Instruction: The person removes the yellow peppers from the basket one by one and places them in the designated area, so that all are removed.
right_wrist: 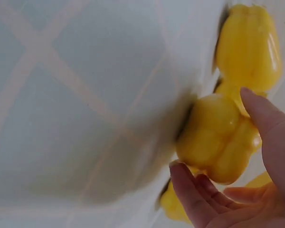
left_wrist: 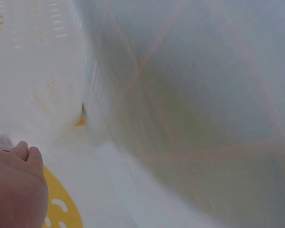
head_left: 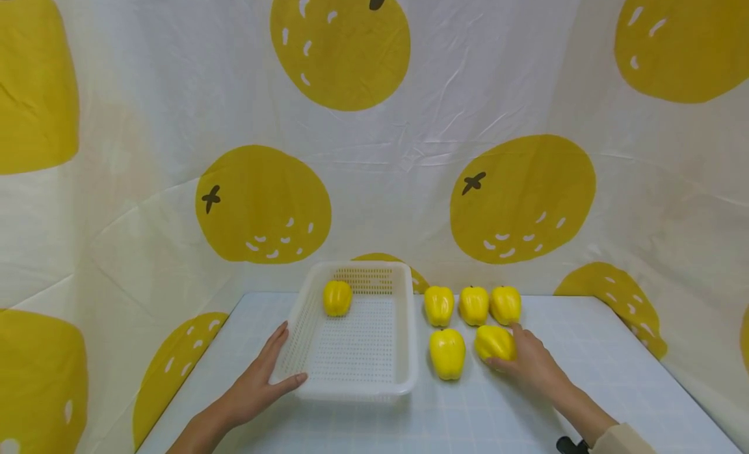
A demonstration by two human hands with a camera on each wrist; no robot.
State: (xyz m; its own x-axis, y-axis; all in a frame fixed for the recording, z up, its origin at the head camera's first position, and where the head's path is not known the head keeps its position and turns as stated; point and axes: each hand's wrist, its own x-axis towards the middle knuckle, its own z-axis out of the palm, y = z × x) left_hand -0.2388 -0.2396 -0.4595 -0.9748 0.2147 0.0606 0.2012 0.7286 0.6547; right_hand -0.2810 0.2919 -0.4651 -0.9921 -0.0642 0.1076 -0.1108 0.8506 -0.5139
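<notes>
My right hand [head_left: 529, 360] has its thumb and fingers around a yellow bell pepper [head_left: 494, 343], which lies tilted at the front right of a group. In the right wrist view, the thumb and fingertips [right_wrist: 178, 173] sit on opposite sides of that pepper [right_wrist: 213, 137]. Another bell pepper [head_left: 447, 354] stands to its left, and a row of three [head_left: 439, 306] stands behind. A white plastic basket [head_left: 407, 350] holds one yellow bell pepper [head_left: 337, 298] near its back left corner. Fingers extended and thumb spread, my left hand [head_left: 254, 389] touches the basket's left side and front left corner.
A pale blue checked cloth [head_left: 468, 421] covers the table. Behind and beside it hangs a white curtain [head_left: 404, 181] printed with big yellow fruit. A small black object [head_left: 570, 445] shows by the right sleeve [head_left: 623, 441].
</notes>
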